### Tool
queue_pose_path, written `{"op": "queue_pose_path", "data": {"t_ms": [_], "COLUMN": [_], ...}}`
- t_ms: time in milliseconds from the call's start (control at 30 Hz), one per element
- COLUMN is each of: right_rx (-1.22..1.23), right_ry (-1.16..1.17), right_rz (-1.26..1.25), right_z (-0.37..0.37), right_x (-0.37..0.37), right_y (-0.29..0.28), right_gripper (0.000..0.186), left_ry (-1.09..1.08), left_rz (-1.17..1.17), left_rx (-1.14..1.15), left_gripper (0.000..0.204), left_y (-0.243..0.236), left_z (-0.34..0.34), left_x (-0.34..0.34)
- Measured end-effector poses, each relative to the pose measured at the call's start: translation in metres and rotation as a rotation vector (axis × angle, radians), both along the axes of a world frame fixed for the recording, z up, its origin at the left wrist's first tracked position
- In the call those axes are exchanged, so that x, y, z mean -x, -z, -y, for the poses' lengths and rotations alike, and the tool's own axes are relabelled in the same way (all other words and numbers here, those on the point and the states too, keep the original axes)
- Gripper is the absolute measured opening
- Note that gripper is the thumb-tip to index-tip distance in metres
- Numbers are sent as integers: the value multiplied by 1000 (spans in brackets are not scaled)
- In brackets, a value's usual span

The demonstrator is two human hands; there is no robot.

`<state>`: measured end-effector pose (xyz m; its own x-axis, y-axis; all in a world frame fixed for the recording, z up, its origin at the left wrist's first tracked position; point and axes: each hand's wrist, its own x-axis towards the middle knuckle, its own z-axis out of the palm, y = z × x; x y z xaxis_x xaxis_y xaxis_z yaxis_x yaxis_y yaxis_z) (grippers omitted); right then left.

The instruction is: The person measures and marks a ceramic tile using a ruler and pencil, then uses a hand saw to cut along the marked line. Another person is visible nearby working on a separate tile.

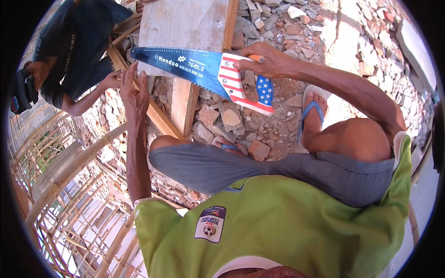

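Note:
A hand saw (178, 65), with a blue blade and a striped, starred handle, lies flat across the pale board (183, 23), its teeth facing me. My right hand (259, 62) is closed on the upper part of the handle, an orange pencil (256, 58) also between its fingers. At the board's lower left corner, below the blade's narrow end, my left hand (135, 90) has its fingers stretched out, touching the edge. Under the board run light timber pieces (183, 109).
A co-worker in dark clothing (74, 37) crouches at upper left, one hand (111, 81) near my left hand. Broken brick rubble (232, 118) covers the ground around my sandalled feet (315, 111). Bamboo poles (79, 164) stand at lower left; a concrete slab (410, 55) lies far right.

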<state>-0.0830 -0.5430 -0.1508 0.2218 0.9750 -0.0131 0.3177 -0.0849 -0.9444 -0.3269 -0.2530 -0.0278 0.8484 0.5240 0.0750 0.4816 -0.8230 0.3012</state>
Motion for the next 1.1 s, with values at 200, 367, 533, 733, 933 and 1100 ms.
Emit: {"op": "queue_pose_path", "data": {"t_ms": [200, 367, 533, 733, 933, 1100], "right_rx": [117, 37, -182, 44, 25, 84], "right_ry": [-124, -136, -103, -586, -831, -834], "right_rz": [-139, -76, -210, -206, -269, -136], "right_z": [4, -8, -39, -108, -145, -141], "right_x": [11, -21, -74, -89, -88, -89], "right_y": [-17, -31, -58, -41, -48, -46], "right_gripper": [46, 37, 30, 28, 23, 17], "left_ry": [35, -50, -103, -77, -150, -182], "left_rz": [-471, -488, -613, -611, -640, -397], "left_rx": [-55, 28, 14, -52, -73, 5], "left_gripper": [107, 125, 123, 118, 119, 122], "left_y": [51, 53, 61, 66, 69, 83], "left_z": [39, 42, 59, 59, 60, 59], "left_x": [-49, -51, -43, -51, -43, -37]}}
